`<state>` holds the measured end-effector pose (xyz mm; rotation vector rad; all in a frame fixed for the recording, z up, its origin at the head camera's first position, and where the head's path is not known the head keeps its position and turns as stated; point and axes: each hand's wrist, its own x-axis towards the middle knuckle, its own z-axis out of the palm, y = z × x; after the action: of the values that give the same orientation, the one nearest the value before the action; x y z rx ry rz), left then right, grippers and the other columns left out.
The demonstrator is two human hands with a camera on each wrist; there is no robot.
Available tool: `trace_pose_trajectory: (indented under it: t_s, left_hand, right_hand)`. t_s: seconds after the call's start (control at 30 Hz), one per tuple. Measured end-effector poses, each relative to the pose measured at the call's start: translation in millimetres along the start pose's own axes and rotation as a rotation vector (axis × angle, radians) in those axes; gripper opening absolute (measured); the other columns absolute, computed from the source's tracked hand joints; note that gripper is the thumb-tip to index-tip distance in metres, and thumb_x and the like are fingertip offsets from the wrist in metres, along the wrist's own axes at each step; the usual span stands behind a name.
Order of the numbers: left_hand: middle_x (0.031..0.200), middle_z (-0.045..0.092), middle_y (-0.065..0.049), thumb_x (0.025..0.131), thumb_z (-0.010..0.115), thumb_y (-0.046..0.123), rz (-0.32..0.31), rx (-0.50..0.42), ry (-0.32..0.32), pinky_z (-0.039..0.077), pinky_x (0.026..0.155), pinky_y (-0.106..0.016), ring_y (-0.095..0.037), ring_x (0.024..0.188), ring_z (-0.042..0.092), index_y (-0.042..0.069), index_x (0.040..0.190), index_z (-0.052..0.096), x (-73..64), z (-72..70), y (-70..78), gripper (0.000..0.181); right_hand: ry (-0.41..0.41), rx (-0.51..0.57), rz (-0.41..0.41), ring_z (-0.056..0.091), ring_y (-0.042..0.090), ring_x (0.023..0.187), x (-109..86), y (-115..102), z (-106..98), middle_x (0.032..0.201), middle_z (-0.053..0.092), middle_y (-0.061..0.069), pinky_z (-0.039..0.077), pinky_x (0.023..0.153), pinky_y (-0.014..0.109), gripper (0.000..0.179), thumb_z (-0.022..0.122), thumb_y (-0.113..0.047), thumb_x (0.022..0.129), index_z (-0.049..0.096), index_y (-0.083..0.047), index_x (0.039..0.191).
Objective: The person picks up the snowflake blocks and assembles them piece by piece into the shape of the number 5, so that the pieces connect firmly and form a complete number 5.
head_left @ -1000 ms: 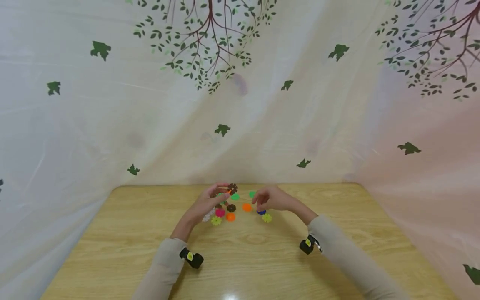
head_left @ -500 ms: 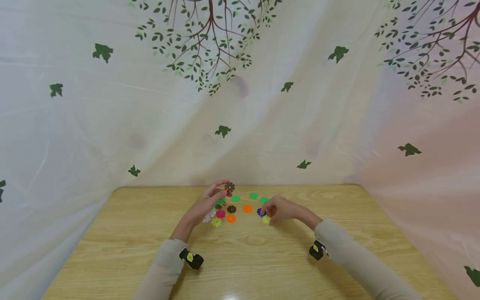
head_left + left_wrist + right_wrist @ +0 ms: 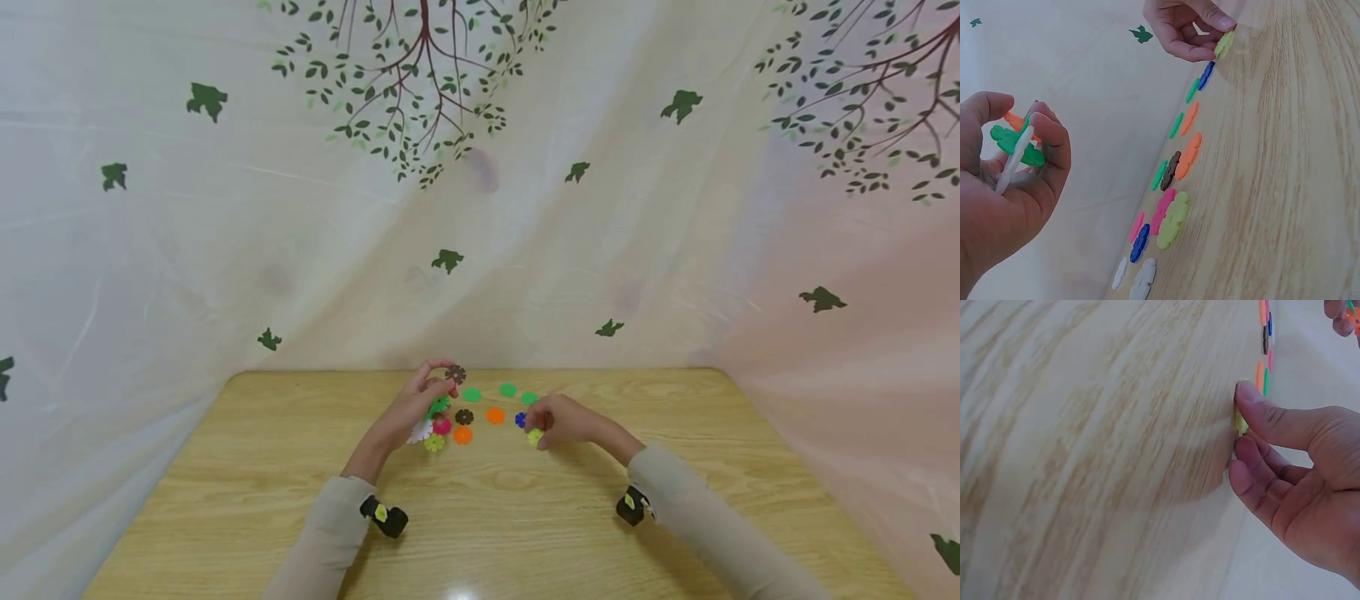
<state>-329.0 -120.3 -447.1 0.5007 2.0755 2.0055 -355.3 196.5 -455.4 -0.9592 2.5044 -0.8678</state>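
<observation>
My left hand [image 3: 405, 410] holds a joined cluster of notched plastic snowflake discs above the table. In the left wrist view, the cluster shows a green disc [image 3: 1007, 139], a white disc [image 3: 1015, 159] and an orange disc [image 3: 1015, 119] set crosswise; a brown disc [image 3: 455, 374] tops it in the head view. Fingers hide part of the cluster. At the right end of the loose discs, my right hand [image 3: 570, 419] pinches a yellow-green disc [image 3: 1240, 422] between thumb and fingers, close over the tabletop. A blue disc [image 3: 1206, 75] lies right beside those fingertips.
Several loose discs lie flat between and below the hands, among them an orange disc [image 3: 496, 416], a dark brown disc [image 3: 464, 417], a pink disc [image 3: 1163, 211] and a white disc [image 3: 1142, 280]. The wooden table [image 3: 480, 508] ends at a leaf-printed curtain [image 3: 360, 275].
My right hand has moved from over the blue disc to the right and nearer me, onto the yellow-green disc. The left hand with its cluster has shifted slightly left.
</observation>
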Motion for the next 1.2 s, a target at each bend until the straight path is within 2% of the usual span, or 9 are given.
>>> trace_pose_trajectory:
  t_s: [0.13,0.33,0.43,0.63,0.8,0.9,1.03,1.13,1.2]
  left_hand:
    - [0.099,0.057,-0.005,0.109,0.047,0.024,-0.008,0.010,0.023,0.051,0.075,-0.028,-0.028,0.085,0.055,0.016,0.144,0.041,0.0,0.3,-0.7,0.036]
    - [0.097,0.056,-0.002,0.109,0.046,0.024,-0.018,0.046,0.050,0.045,0.086,-0.032,-0.035,0.098,0.053,0.016,0.142,0.041,0.1,0.2,-2.1,0.035]
    - [0.098,0.057,-0.002,0.109,0.046,0.026,-0.020,0.054,0.051,0.042,0.090,-0.033,-0.033,0.103,0.051,0.015,0.142,0.041,0.4,0.6,-2.5,0.036]
    - [0.113,0.056,-0.017,0.110,0.046,0.029,-0.026,0.034,0.051,0.042,0.087,-0.032,-0.026,0.102,0.050,0.016,0.149,0.038,0.1,1.1,-3.5,0.042]
    - [0.112,0.057,-0.009,0.109,0.048,0.030,-0.021,0.028,0.048,0.044,0.089,-0.035,-0.026,0.107,0.051,0.018,0.150,0.037,0.3,1.1,-2.5,0.044]
    - [0.111,0.058,-0.006,0.109,0.048,0.030,-0.020,0.030,0.053,0.044,0.087,-0.035,-0.023,0.105,0.051,0.019,0.150,0.038,1.2,0.9,-2.5,0.044]
    - [0.111,0.058,-0.006,0.109,0.049,0.031,-0.020,0.034,0.059,0.044,0.087,-0.037,-0.022,0.104,0.051,0.017,0.151,0.037,2.3,0.4,-2.7,0.046]
    - [0.112,0.058,-0.008,0.109,0.048,0.031,-0.028,0.032,0.062,0.044,0.090,-0.038,-0.024,0.106,0.051,0.016,0.152,0.037,2.5,0.6,-2.4,0.047]
    - [0.115,0.057,-0.012,0.110,0.047,0.032,-0.037,0.024,0.065,0.044,0.091,-0.037,-0.025,0.106,0.051,0.016,0.153,0.037,2.8,0.9,-2.1,0.047]
  right_hand:
    - [0.016,0.023,0.013,0.053,0.011,0.077,2.2,-1,2,0.086,0.064,0.008,0.048,0.068,0.021,0.023,0.084,0.003,0.078,0.068,-0.002,0.093]
    - [0.055,0.042,-0.024,0.053,0.009,0.076,7.9,-1,7,0.084,0.064,0.005,0.048,0.069,0.021,0.019,0.081,0.003,0.082,0.067,-0.004,0.092]
    - [0.091,0.062,-0.038,0.054,0.009,0.076,10.6,-4,10,0.085,0.065,0.006,0.049,0.070,0.021,0.012,0.077,0.003,0.086,0.068,-0.004,0.091]
    - [0.171,0.099,-0.066,0.056,0.009,0.076,17.7,-12,17,0.085,0.069,0.011,0.050,0.070,0.021,0.010,0.077,0.001,0.087,0.070,0.000,0.094]
    - [0.228,0.142,-0.054,0.059,0.008,0.077,22.4,-21,21,0.090,0.072,0.013,0.051,0.069,0.020,0.013,0.076,-0.003,0.089,0.073,0.002,0.101]
    - [0.256,0.208,-0.042,0.059,0.008,0.076,25.7,-25,23,0.091,0.071,0.012,0.053,0.066,0.022,0.014,0.074,-0.005,0.091,0.073,0.002,0.103]
    - [0.300,0.291,-0.040,0.060,0.010,0.073,30.8,-31,23,0.089,0.069,0.013,0.058,0.063,0.032,0.015,0.074,-0.006,0.092,0.071,0.004,0.104]
    - [0.334,0.332,-0.026,0.061,0.012,0.074,33.2,-37,23,0.090,0.069,0.013,0.060,0.067,0.044,0.016,0.075,-0.008,0.092,0.071,0.003,0.104]
    - [0.356,0.356,-0.013,0.062,0.012,0.075,34.9,-42,24,0.091,0.070,0.012,0.060,0.069,0.046,0.017,0.075,-0.009,0.092,0.071,0.002,0.104]
